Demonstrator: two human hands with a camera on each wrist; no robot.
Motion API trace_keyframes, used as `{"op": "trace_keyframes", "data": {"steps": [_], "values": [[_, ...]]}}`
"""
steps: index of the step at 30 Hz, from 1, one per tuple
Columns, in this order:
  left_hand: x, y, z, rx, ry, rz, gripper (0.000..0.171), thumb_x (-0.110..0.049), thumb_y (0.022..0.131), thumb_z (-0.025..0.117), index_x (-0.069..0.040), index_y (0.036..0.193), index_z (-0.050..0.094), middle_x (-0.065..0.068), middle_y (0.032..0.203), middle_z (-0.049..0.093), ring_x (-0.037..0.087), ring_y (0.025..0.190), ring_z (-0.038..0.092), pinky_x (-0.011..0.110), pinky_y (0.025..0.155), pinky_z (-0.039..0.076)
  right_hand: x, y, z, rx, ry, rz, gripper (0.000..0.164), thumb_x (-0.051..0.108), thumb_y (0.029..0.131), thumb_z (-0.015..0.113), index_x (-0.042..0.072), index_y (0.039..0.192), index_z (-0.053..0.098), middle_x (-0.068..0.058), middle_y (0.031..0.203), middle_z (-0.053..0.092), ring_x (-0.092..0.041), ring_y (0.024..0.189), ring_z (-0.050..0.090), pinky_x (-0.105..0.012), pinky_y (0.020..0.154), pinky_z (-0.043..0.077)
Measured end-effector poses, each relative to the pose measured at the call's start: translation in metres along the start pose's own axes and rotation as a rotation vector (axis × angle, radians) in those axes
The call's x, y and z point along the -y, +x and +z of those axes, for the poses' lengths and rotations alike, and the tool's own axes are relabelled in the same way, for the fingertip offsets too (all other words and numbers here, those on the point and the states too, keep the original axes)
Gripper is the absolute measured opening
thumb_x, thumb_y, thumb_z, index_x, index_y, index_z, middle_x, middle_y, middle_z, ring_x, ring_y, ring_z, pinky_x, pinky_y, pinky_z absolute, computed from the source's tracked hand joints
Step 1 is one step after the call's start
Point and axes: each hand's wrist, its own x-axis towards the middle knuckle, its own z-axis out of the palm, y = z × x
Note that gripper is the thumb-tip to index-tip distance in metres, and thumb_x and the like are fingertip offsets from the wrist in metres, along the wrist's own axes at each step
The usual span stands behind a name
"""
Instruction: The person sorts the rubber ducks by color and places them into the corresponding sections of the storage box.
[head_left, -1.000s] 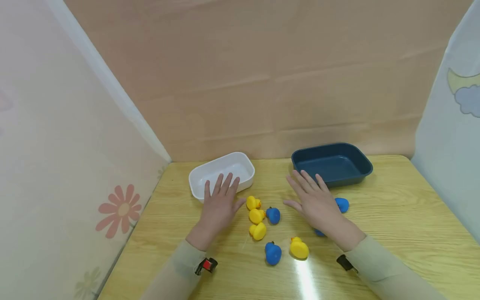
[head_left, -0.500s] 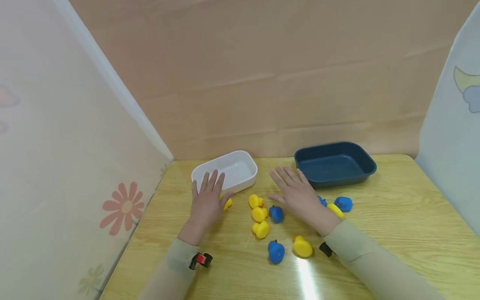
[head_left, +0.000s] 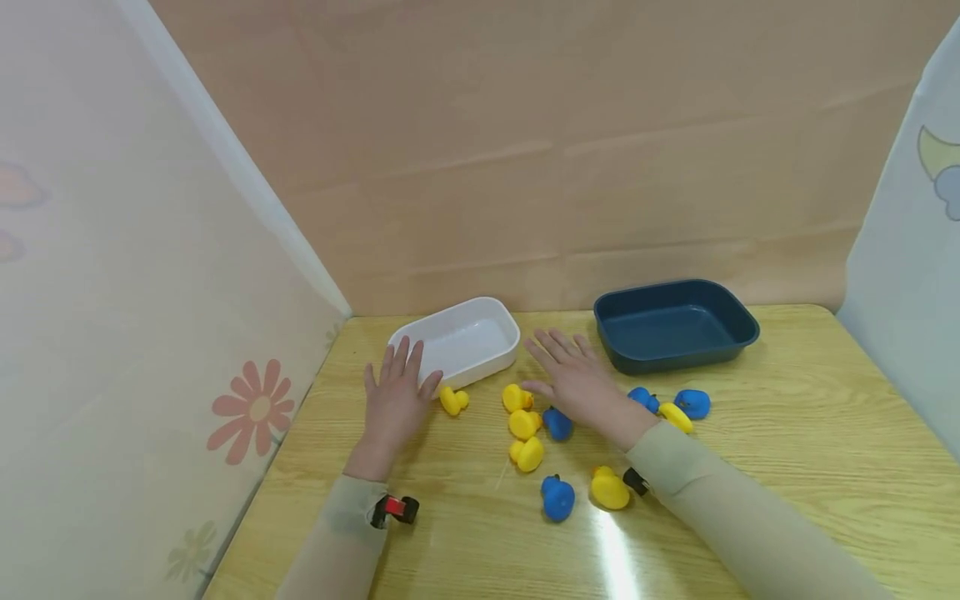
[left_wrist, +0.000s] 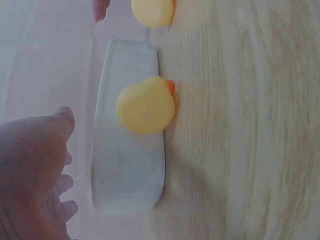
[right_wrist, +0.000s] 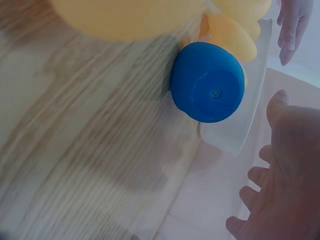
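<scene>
My left hand (head_left: 396,407), fingers spread and holding nothing, hovers at the front left of a white tray (head_left: 474,340). Just right of its thumb lies a yellow rubber duck (head_left: 452,401), also in the left wrist view as a yellow duck (left_wrist: 145,106) before the tray's wall. My right hand (head_left: 581,385) has straight fingers over the space between the trays, with nothing in its grasp. Below it sits a blue rubber duck (head_left: 558,424), partly covered in the head view; the right wrist view shows this blue duck (right_wrist: 207,82) tipped, base visible. Three yellow ducks (head_left: 524,425) line up beside it.
A dark blue tray (head_left: 671,327) stands at the back right. In front of it lie two blue ducks (head_left: 692,404) and a yellow duck (head_left: 676,417). Nearer me are a blue duck (head_left: 557,498) and a yellow duck (head_left: 610,489). Fabric walls (head_left: 540,208) enclose the table.
Both hands have shifted left, their fingers staying extended. The yellow duck by the white tray and the ducks before the dark tray have come into view. The head view has shifted slightly.
</scene>
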Motion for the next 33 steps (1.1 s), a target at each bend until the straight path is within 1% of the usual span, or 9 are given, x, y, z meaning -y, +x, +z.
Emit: {"op": "trace_keyframes", "data": {"steps": [6, 9, 14, 16, 20, 22, 25, 29, 33], "values": [[0.011, -0.002, 0.000, 0.001, -0.036, -0.047, 0.073, -0.049, 0.117, 0.051, -0.007, 0.174, 0.033, 0.019, 0.181, 0.022, 0.046, 0.166, 0.018, 0.080, 0.127, 0.007, 0.002, 0.008, 0.004, 0.017, 0.013, -0.003, 0.079, 0.056, 0.114, 0.055, 0.009, 0.174, 0.034, -0.018, 0.180, 0.028, -0.040, 0.166, 0.024, -0.066, 0.132, 0.017], [0.017, -0.004, 0.001, 0.000, -0.045, -0.073, 0.072, -0.048, 0.117, 0.051, -0.007, 0.174, 0.032, 0.020, 0.181, 0.022, 0.046, 0.166, 0.017, 0.080, 0.126, 0.007, 0.004, 0.012, 0.005, 0.030, 0.040, -0.008, 0.080, 0.056, 0.114, 0.054, 0.009, 0.174, 0.032, -0.018, 0.180, 0.027, -0.041, 0.166, 0.023, -0.065, 0.133, 0.016], [0.023, -0.005, 0.003, -0.005, -0.069, -0.090, 0.073, -0.047, 0.117, 0.051, -0.005, 0.173, 0.032, 0.021, 0.181, 0.021, 0.049, 0.166, 0.016, 0.081, 0.126, 0.007, 0.003, 0.017, 0.005, 0.042, 0.054, -0.018, 0.080, 0.056, 0.114, 0.054, 0.008, 0.174, 0.031, -0.018, 0.180, 0.026, -0.041, 0.166, 0.024, -0.065, 0.133, 0.016], [0.025, -0.005, 0.003, -0.007, -0.073, -0.093, 0.073, -0.047, 0.118, 0.051, -0.004, 0.173, 0.032, 0.022, 0.181, 0.021, 0.048, 0.166, 0.015, 0.081, 0.126, 0.006, 0.002, 0.019, 0.005, 0.046, 0.054, -0.018, 0.080, 0.056, 0.114, 0.054, 0.009, 0.174, 0.032, -0.017, 0.180, 0.026, -0.040, 0.166, 0.024, -0.064, 0.133, 0.017], [0.027, -0.006, 0.004, -0.009, -0.077, -0.121, 0.073, -0.047, 0.118, 0.051, -0.004, 0.173, 0.032, 0.023, 0.181, 0.021, 0.048, 0.166, 0.016, 0.082, 0.125, 0.007, 0.003, 0.024, 0.002, 0.059, 0.063, -0.039, 0.079, 0.055, 0.114, 0.055, 0.008, 0.174, 0.033, -0.018, 0.180, 0.028, -0.041, 0.166, 0.024, -0.065, 0.132, 0.018], [0.028, -0.007, 0.004, -0.007, -0.085, -0.140, 0.072, -0.046, 0.117, 0.052, -0.004, 0.173, 0.033, 0.023, 0.180, 0.022, 0.048, 0.166, 0.017, 0.082, 0.125, 0.006, 0.003, 0.026, 0.001, 0.073, 0.068, -0.048, 0.079, 0.054, 0.114, 0.055, 0.007, 0.174, 0.033, -0.018, 0.180, 0.028, -0.042, 0.165, 0.024, -0.065, 0.132, 0.019], [0.029, -0.009, 0.004, -0.005, -0.093, -0.160, 0.072, -0.046, 0.117, 0.052, -0.004, 0.172, 0.033, 0.024, 0.180, 0.022, 0.049, 0.165, 0.018, 0.081, 0.126, 0.006, 0.003, 0.028, 0.000, 0.107, 0.078, -0.036, 0.079, 0.054, 0.115, 0.053, 0.008, 0.175, 0.030, -0.017, 0.181, 0.024, -0.041, 0.166, 0.022, -0.064, 0.133, 0.016], [0.031, -0.010, 0.006, -0.028, -0.096, -0.166, 0.070, -0.043, 0.117, 0.054, -0.002, 0.171, 0.035, 0.025, 0.179, 0.024, 0.049, 0.164, 0.021, 0.080, 0.126, 0.008, 0.000, 0.032, 0.003, 0.123, 0.069, -0.025, 0.079, 0.055, 0.115, 0.052, 0.009, 0.176, 0.027, -0.015, 0.182, 0.022, -0.041, 0.167, 0.020, -0.062, 0.134, 0.015], [0.032, -0.010, 0.006, -0.037, -0.089, -0.170, 0.069, -0.043, 0.117, 0.053, -0.001, 0.170, 0.037, 0.026, 0.178, 0.027, 0.051, 0.163, 0.025, 0.080, 0.126, 0.009, -0.002, 0.035, 0.005, 0.112, 0.072, -0.040, 0.078, 0.053, 0.115, 0.053, 0.009, 0.175, 0.029, -0.016, 0.182, 0.023, -0.042, 0.166, 0.021, -0.064, 0.133, 0.015]]}}
